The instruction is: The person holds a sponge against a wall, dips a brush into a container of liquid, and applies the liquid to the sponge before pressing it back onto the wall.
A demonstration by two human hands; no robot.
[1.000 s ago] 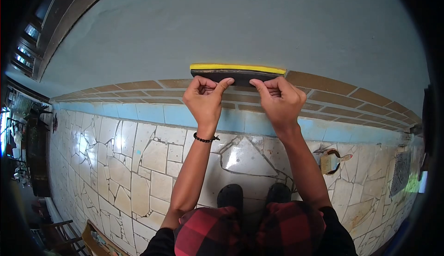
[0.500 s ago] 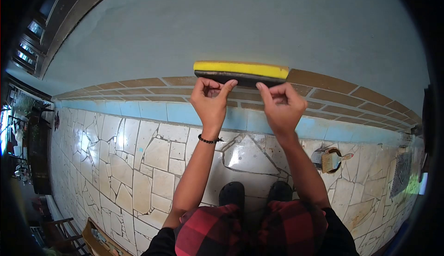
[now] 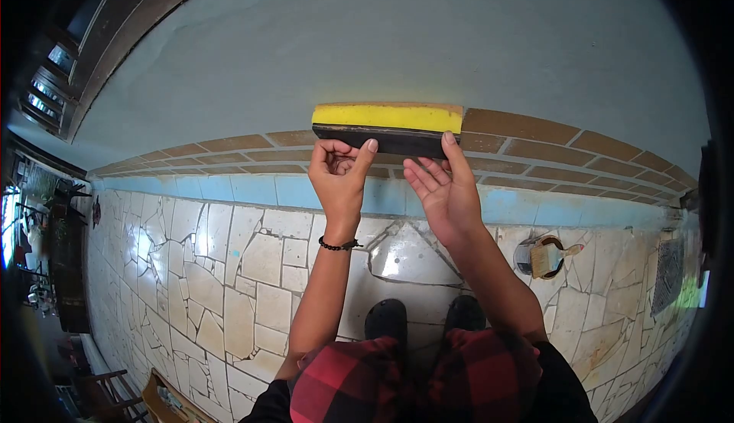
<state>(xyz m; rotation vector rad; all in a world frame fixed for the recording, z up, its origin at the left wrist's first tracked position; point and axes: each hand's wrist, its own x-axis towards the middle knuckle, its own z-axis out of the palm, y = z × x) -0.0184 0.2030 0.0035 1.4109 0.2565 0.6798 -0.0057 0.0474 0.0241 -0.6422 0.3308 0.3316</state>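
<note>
A long sponge float, thick yellow foam on a black backing, lies level against the wall at the top row of brown brick shapes. My left hand is closed at its lower edge, left of the middle, with the thumb on the black backing and the other fingers curled. At the right end my right hand has its thumb against the backing's corner. Its other fingers are loose and apart below the edge, palm partly showing. The float's underside is hidden from me.
Grey wall rises above the brown brick pattern, with a light blue strip beneath. A brush rests on a small container on the stone-patterned floor. An open box stands at the lower left.
The float has shifted slightly left, and more of its black backing shows. My right hand has loosened from a pinch to spread fingers, thumb still at the corner. My left hand keeps its hold.
</note>
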